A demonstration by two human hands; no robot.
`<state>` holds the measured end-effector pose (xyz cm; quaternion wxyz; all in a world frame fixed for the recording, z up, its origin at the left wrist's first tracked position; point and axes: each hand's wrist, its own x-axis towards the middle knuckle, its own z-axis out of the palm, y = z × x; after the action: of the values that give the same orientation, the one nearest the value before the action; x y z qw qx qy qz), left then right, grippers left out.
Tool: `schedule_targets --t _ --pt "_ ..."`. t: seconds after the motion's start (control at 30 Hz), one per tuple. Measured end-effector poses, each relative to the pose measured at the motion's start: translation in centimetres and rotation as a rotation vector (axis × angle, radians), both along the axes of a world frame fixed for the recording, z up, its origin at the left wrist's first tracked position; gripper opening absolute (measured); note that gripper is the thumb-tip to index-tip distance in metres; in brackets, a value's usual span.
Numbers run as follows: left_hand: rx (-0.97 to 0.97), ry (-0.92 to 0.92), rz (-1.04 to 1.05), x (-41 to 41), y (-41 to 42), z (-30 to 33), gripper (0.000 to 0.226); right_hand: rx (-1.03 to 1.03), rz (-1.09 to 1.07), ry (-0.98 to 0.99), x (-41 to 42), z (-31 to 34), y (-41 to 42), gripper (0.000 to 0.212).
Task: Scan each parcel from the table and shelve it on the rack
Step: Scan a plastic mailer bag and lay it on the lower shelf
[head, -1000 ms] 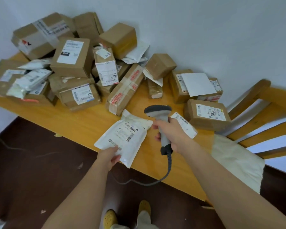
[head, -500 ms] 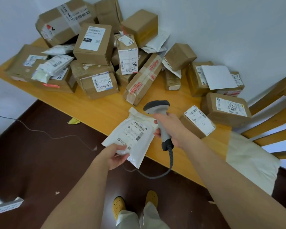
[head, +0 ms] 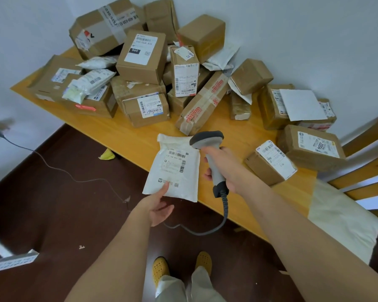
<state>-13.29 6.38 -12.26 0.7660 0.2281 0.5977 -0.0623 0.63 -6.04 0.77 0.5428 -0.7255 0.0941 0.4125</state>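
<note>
My left hand [head: 159,209] is pinching a white mailer [head: 175,168] over the table's [head: 140,138] front edge; my right hand [head: 225,168] is gripping a scanner [head: 207,141].

The white mailer bag [head: 174,168] has turned since a second ago: it lay slanted then, its label running diagonally, and now stands nearly upright with the barcode lines level. The left hand [head: 159,209], which gripped the bag's lower corner with curled fingers, now pinches the bottom edge with the thumb on the front. The right hand [head: 224,168] has brought the scanner [head: 210,153] closer, its head now overlapping the bag's upper right corner
</note>
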Motion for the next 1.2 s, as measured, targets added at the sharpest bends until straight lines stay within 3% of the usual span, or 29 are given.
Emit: schedule_targets --t 0.1,0.17,0.23,0.37,0.43,0.67,0.9,0.97,1.03,1.1,1.2 --pt "0.196 0.018 0.186 -0.9 0.8 -1.6 0.076 0.018 -0.004 0.01 -0.3 -0.1 -0.2 0.022" --pt "0.24 0.04 0.178 -1.0 1.0 -2.0 0.051 0.028 -0.001 0.013 -0.5 0.0 -0.3 0.027" --pt "0.252 0.082 0.067 -0.8 1.0 -2.1 0.04 0.03 0.011 0.02 -0.6 0.1 -0.4 0.029" --pt "0.248 0.151 -0.385 0.1 -0.2 -1.5 0.037 0.026 0.018 0.016 -0.8 0.4 -0.7 0.033" --pt "0.277 0.143 -0.462 0.8 -0.8 -1.4 0.035 0.018 0.032 0.001 -0.8 0.7 -1.0 0.034" --pt "0.334 0.097 -0.429 2.5 -2.2 -1.7 0.021 -0.015 0.041 0.008 -1.0 2.3 -1.9 0.035" --pt "0.369 0.107 -0.444 3.4 -3.4 -0.7 0.023 -0.028 0.005 -0.03 -0.7 4.1 -3.0 0.035" --pt "0.409 0.098 -0.378 3.7 -3.5 -0.7 0.02 -0.04 0.001 -0.046 -0.6 4.5 -3.3 0.034" --pt "0.46 0.103 -0.321 4.0 -3.7 -1.1 0.031 -0.036 -0.001 -0.055 -0.5 4.8 -3.6 0.032" --pt "0.688 0.19 -0.441 4.1 -4.0 -1.3 0.052 -0.024 -0.003 -0.056 -0.5 4.9 -3.9 0.032" --pt "1.289 0.2 -0.82 3.8 -4.1 -1.8 0.06 -0.016 0.001 -0.065 -0.4 5.0 -4.2 0.034"
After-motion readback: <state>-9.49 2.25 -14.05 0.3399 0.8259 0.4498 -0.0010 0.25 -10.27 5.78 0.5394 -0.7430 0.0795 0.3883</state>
